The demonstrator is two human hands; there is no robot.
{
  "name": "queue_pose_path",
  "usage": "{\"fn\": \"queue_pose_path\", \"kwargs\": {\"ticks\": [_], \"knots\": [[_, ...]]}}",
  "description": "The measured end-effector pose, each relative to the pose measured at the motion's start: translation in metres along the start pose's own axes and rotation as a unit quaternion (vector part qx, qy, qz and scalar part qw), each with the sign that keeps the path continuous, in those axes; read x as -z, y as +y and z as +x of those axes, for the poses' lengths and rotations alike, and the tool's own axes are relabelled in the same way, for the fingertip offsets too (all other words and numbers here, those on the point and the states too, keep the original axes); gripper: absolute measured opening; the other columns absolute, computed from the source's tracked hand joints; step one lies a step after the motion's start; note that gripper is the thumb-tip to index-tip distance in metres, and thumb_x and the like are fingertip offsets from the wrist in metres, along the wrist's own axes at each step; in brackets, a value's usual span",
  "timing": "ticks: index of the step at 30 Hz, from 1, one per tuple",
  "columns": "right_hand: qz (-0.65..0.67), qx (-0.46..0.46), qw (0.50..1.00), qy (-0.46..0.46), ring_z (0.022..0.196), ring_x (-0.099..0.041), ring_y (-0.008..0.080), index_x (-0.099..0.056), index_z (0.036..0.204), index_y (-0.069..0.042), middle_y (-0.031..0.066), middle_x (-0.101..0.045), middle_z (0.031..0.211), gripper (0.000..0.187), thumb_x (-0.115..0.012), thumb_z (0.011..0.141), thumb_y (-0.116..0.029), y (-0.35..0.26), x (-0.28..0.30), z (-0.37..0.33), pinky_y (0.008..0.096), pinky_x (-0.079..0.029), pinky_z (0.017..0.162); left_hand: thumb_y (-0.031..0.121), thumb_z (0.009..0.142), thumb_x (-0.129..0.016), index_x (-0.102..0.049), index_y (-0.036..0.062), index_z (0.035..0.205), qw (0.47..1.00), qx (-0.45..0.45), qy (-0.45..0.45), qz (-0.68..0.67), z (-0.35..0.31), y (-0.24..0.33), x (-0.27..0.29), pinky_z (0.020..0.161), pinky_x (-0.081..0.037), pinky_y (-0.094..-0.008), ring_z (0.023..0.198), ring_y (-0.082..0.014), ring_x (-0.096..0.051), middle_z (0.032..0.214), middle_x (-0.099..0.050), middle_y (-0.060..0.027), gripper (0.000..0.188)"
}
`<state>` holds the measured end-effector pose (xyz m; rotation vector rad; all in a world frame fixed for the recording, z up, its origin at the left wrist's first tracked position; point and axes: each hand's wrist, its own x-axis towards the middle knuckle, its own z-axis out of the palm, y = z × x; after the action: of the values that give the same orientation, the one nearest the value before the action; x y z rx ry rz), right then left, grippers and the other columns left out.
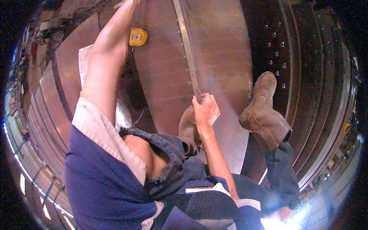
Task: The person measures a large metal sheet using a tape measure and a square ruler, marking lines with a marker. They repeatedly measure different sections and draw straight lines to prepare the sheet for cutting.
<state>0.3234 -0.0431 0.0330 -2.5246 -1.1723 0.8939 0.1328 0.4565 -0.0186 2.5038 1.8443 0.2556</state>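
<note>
A long, narrow flat metal strip [186, 42] lies along a brown curved steel plate [226, 50], running from the top edge down toward me. My right hand [207, 109] is closed at its near end, thumb and forefinger pinched together there. Whether a small thing is also between those fingertips is too fine to make out. My left arm stretches far forward to the top edge, where my left hand [131, 2] is almost wholly cut off and its fingers do not show. Beside that forearm, a yellow tape measure [138, 37] rests on the plate.
My brown boots stand on the metal, one [264, 109] at right, the other [188, 126] behind my right hand. A dark plate [276, 50] with several shiny studs or holes lies at right. A bright glare [281, 220] shows at lower right.
</note>
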Motion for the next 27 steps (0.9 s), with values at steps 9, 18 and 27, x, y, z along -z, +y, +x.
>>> {"fn": "queue_pose_path", "kwargs": {"ticks": [9, 18, 27], "knots": [[-0.013, 0.006, 1.0, 0.008, 0.082, -0.067, 0.0355, -0.065, 0.093, -0.007, 0.0114, -0.065, 0.096, 0.03, -0.074, 0.082, -0.034, 0.001, 0.004, 0.003, 0.0484, -0.052, 0.071, 0.032, 0.072, -0.08, -0.07, 0.0116, 0.094, 0.998, 0.02, -0.028, -0.044, -0.006, 0.023, 0.011, 0.086, -0.053, -0.0481, 0.103, -0.0375, -0.063, 0.11, -0.063, -0.0172, 0.031], [-0.024, 0.017, 1.0, 0.007, 0.081, -0.066, 0.036, -0.065, 0.09, -0.006, 0.0127, -0.065, 0.093, 0.031, -0.075, 0.081, -0.034, 0.003, 0.001, 0.003, 0.0482, -0.052, 0.07, 0.033, 0.075, -0.079, -0.069, 0.01, 0.097, 1.0, -0.008, -0.015, 0.0, 0.002, 0.018, -0.001, 0.091, -0.053, -0.0502, 0.116, -0.0388, -0.059, 0.128, -0.058, -0.0195, 0.034], [-0.019, 0.011, 1.0, 0.006, 0.08, -0.067, 0.0364, -0.065, 0.092, -0.006, 0.0126, -0.065, 0.094, 0.032, -0.076, 0.081, -0.034, 0.003, 0.002, 0.002, 0.0478, -0.052, 0.07, 0.033, 0.077, -0.077, -0.068, 0.0094, 0.105, 0.998, -0.024, -0.032, -0.051, 0.004, 0.019, -0.004, 0.092, -0.051, -0.0487, 0.113, -0.0379, -0.059, 0.124, -0.058, -0.016, 0.037]]}}
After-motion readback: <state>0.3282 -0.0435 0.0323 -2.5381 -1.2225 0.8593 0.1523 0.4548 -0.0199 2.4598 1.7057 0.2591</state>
